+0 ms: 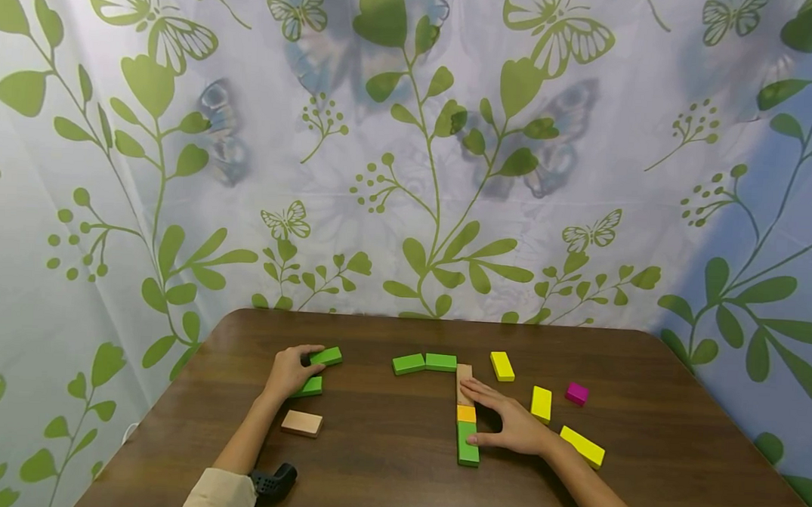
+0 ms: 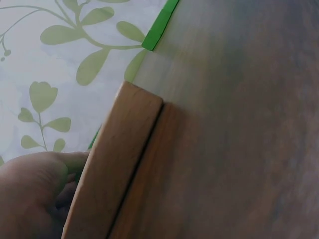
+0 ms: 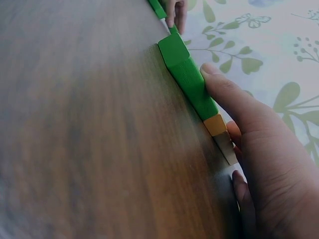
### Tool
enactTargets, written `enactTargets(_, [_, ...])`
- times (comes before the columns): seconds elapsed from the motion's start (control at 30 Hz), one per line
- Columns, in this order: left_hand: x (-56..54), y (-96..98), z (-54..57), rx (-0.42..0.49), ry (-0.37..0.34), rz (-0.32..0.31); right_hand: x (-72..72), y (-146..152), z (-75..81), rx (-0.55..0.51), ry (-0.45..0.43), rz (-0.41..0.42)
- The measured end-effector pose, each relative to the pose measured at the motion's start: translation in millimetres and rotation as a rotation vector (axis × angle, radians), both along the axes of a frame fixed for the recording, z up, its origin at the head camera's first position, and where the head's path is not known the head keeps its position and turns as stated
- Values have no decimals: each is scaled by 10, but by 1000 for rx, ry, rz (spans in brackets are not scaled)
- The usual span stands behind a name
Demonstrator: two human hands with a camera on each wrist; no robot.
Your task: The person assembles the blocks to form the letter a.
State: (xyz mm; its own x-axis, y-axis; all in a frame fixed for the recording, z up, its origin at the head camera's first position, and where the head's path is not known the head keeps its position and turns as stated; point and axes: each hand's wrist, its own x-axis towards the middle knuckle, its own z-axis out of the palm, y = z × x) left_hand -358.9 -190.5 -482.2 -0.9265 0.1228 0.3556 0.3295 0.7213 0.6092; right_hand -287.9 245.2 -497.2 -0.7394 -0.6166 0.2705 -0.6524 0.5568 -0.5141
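My left hand (image 1: 290,371) pinches a green block (image 1: 329,355) between thumb and fingers at the left of the table. Just below that hand lies a second green block (image 1: 309,387), and nearer me a bare wooden block (image 1: 301,423), large in the left wrist view. On the right, my right hand (image 1: 516,425) rests along a straight column of blocks. Its fingertips touch the wooden block (image 1: 465,377) at the top; its thumb touches the green block (image 1: 468,451) at the bottom. A small orange block (image 1: 466,414) sits between those two.
Two green blocks, one left (image 1: 409,364) and one right (image 1: 440,362), run leftward from the column's top. Yellow blocks (image 1: 502,366) (image 1: 541,404) (image 1: 582,447) and a magenta block (image 1: 576,393) lie right of the column. A patterned curtain (image 1: 409,170) hangs behind the brown table (image 1: 382,479).
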Motion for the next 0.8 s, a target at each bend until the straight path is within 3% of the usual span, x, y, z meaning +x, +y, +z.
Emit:
enactTargets(0.23, [29, 169, 105, 55, 53, -48, 4, 6, 0, -6, -10, -2])
enactTargets(0.47, [155, 585, 191, 38, 214, -149, 18, 2, 4, -12, -20, -3])
enactTargets(0.6, [275, 846, 212, 43, 197, -245, 15, 3, 0, -13, -25, -1])
enactTargets(0.8, [437, 1163, 159, 56, 152, -381, 1, 9, 3, -13, -35, -4])
